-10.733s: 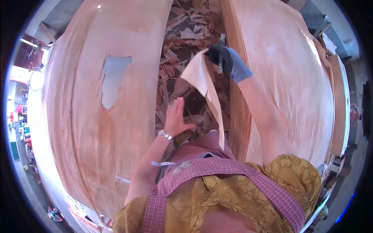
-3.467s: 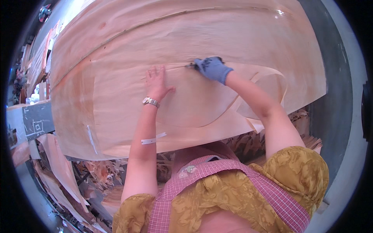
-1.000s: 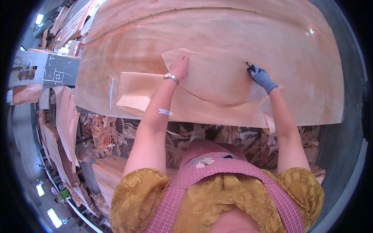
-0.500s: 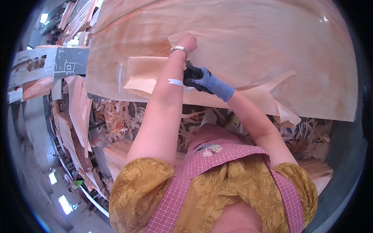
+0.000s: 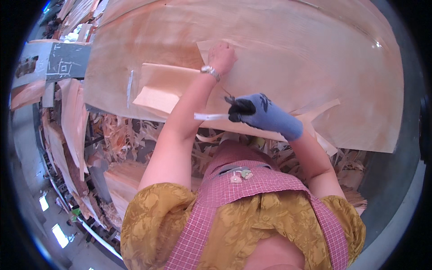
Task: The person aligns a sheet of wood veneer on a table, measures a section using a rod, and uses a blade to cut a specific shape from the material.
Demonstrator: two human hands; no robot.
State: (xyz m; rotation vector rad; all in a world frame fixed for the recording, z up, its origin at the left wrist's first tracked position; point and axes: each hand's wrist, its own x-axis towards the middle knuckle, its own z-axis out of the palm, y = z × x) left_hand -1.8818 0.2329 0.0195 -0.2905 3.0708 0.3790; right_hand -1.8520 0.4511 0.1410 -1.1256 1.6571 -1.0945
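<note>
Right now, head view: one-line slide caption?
Bare left hand rests on a thin wood sheet; gloved right hand grips a white strip over the left forearm.

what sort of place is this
Probably a workshop that handles wood veneer. A wide, thin, wood-like sheet is spread out in front of the person, torn scraps lie heaped beyond its near edge, and a layered stack of similar material stands at the lower left.
</note>
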